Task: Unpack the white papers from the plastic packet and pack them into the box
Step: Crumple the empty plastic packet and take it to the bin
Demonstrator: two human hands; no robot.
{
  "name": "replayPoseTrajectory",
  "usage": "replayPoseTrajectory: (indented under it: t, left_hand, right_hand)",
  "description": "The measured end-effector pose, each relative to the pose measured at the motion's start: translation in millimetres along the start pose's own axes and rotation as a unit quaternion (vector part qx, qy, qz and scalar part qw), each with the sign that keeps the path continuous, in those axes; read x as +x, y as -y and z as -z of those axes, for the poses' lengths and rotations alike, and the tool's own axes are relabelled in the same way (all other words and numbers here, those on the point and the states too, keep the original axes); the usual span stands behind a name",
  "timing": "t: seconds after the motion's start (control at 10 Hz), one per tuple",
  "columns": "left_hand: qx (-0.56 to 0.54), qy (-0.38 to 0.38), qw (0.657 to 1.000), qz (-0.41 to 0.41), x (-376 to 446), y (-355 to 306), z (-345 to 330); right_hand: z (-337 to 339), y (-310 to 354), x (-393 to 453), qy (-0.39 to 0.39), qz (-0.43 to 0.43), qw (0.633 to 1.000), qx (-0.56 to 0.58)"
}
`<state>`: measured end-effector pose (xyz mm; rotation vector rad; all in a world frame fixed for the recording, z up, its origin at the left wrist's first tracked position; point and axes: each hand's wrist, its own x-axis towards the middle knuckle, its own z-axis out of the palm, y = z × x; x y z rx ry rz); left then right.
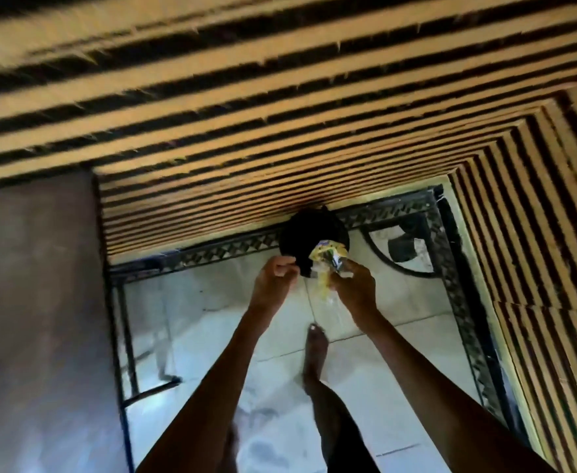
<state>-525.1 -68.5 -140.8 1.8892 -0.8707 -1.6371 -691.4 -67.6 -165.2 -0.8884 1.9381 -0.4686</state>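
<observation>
My right hand grips a crumpled clear and yellow plastic packet, held out in front of me over the floor. My left hand is beside it, fingers pinched on the edge of a black bag or bin that sits against the slatted wall. No white papers and no box show in this blurred view.
A wall of yellow and black slats fills the top and right. A grey surface with a black metal frame stands at the left. My bare foot is on the white tiled floor with a patterned black border.
</observation>
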Motion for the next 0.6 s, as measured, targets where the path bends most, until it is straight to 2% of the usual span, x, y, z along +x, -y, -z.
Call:
replayPoseTrajectory:
  t: [0.2, 0.3, 0.4, 0.5, 0.6]
  left_hand:
    - [-0.025, -0.034, 0.999, 0.013, 161, 85, -51]
    - [-0.007, -0.049, 0.999, 0.012, 216, 136, -60]
    - [-0.002, -0.056, 0.998, 0.011, 246, 181, -62]
    - [0.0, -0.068, 0.998, 0.016, 259, 211, -61]
    - [0.01, -0.08, 0.997, 0.017, 251, 217, -59]
  right_hand:
    - [-86, -68, 162, -0.051, 0.014, 0.998, -0.02]
    - [-132, -103, 230, -0.091, 0.056, 0.994, -0.029]
    - [-167, -135, 279, -0.062, 0.132, 0.983, -0.108]
    - [-191, -170, 315, 0.129, 0.171, 0.931, -0.296]
    - [-185, -169, 305, 0.219, 0.162, 0.873, -0.404]
